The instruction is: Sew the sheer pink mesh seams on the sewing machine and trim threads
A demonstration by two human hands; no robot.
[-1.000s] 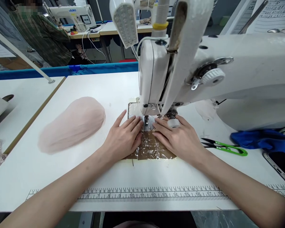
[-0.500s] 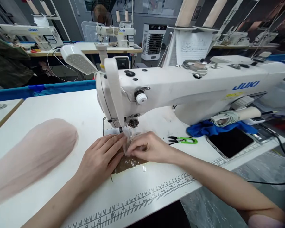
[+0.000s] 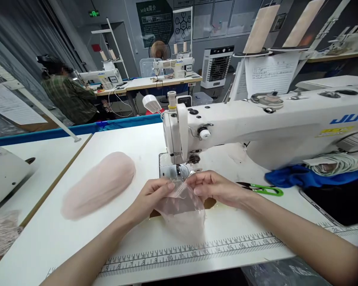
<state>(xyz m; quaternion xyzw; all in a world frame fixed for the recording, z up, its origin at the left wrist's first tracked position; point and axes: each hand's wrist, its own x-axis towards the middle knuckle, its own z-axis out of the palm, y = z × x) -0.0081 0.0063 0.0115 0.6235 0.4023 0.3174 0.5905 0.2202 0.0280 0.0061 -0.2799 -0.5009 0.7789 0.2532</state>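
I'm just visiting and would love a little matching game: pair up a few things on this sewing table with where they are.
Things:
1. sheer pink piece
2. pink fabric pile
3. green snips
4. blue cloth

Places:
a. under the sewing machine arm
b. held up by the left hand and right hand
c. left of the hands
d. just right of the right hand

Pairs: 1-b, 2-c, 3-d, 4-a

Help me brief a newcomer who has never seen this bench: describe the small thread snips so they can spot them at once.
Start at the white sewing machine on the white table. Just in front of its base, beside the person's right hand and left of the crumpled blue cloth, lie the thread snips. Their bright green handle with dark blades is the only green thing on the table.
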